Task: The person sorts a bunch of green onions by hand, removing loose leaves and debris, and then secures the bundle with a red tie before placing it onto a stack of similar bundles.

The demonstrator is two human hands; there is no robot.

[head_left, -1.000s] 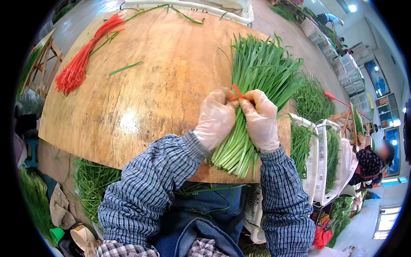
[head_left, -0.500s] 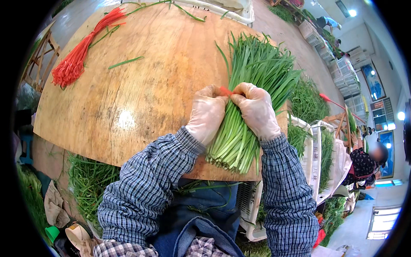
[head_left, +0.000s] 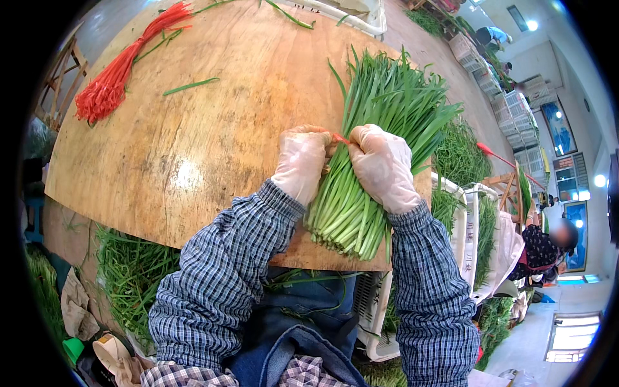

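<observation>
A thick bunch of garlic chives lies on the wooden table top, its pale cut ends toward me and its green leaves fanning away to the far right. A red plastic tie crosses the top of the bunch at about its middle. My left hand, in a thin whitish glove, is closed on the tie at the bunch's left side. On top of the bunch my gloved right hand pinches the tie's other end, fingers curled. The part of the tie beneath the chives is hidden.
A bundle of red ties lies at the table's far left, near a loose chive leaf. White crates of chives stand right of the table. More chives are heaped below left. Another person works at the right.
My left hand has moved a little left, away from my right hand, and a stretch of red tie now shows between them. The bunch stays in place.
</observation>
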